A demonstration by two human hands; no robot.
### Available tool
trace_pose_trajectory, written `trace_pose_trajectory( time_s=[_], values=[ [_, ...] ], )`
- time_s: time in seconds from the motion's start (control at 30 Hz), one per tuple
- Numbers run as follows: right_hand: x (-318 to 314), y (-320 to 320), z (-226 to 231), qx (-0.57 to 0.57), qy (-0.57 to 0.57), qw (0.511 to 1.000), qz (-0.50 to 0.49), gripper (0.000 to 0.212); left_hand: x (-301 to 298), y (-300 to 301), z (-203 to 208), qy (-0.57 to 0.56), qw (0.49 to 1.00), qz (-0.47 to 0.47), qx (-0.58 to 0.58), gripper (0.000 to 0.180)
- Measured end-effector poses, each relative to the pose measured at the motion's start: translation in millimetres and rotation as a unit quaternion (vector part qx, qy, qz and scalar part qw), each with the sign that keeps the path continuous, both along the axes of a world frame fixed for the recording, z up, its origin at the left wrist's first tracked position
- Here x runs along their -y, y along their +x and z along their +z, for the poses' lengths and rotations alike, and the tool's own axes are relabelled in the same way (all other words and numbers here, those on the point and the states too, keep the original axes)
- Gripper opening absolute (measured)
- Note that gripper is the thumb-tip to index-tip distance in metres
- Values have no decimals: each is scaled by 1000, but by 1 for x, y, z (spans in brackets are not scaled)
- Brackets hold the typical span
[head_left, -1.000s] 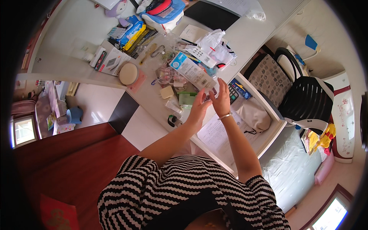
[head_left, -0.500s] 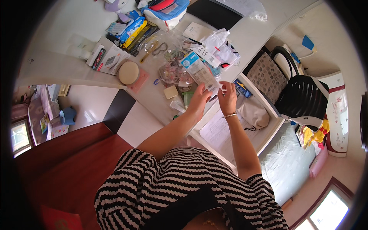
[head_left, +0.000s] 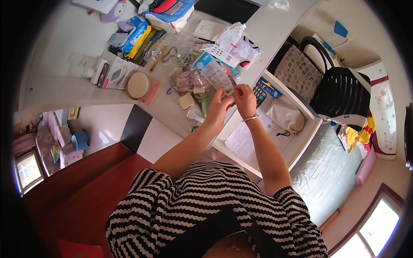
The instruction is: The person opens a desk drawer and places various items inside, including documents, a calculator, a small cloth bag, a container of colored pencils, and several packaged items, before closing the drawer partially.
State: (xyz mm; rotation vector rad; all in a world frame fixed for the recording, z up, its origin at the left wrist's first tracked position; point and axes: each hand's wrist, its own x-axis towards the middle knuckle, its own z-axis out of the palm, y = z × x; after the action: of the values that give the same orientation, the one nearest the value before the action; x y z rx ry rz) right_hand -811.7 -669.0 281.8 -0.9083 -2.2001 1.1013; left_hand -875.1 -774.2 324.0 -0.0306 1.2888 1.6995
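A flat clear packet with a blue top [head_left: 214, 72] extends up and away from my hands. My left hand [head_left: 218, 107] pinches its near end between thumb and fingers. My right hand [head_left: 245, 101], with a bracelet at the wrist, is closed at the packet's near right corner, its fingertips together on the edge. What lies inside the packet is too small to make out. Beneath and beside it are small clear bags of pinkish items [head_left: 189, 79], a green container [head_left: 205, 104] and a cream square block [head_left: 186, 101].
An open white drawer [head_left: 297, 161] holds papers [head_left: 246, 139], a pale pouch [head_left: 285, 117], a calculator [head_left: 260, 95] and a blue package [head_left: 269, 87]. On the desk stand a round cream lid [head_left: 138, 84], a white box [head_left: 118, 74] and a wipes pack [head_left: 137, 38]. A black chair [head_left: 346, 101] is at right.
My right hand has moved left and closed on the packet's near corner; before, its fingers were apart from it. The whole view has shifted slightly.
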Motion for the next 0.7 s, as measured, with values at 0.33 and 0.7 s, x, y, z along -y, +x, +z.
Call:
trace_pose_trajectory(
  time_s=[0.33,0.7],
  values=[
    [51,43,43,-91,122,981,120,22,23,2,11,9,1000,19,6,32],
    [62,53,42,-109,-95,988,-53,32,41,-9,7,49,998,12,43,23]
  ],
)
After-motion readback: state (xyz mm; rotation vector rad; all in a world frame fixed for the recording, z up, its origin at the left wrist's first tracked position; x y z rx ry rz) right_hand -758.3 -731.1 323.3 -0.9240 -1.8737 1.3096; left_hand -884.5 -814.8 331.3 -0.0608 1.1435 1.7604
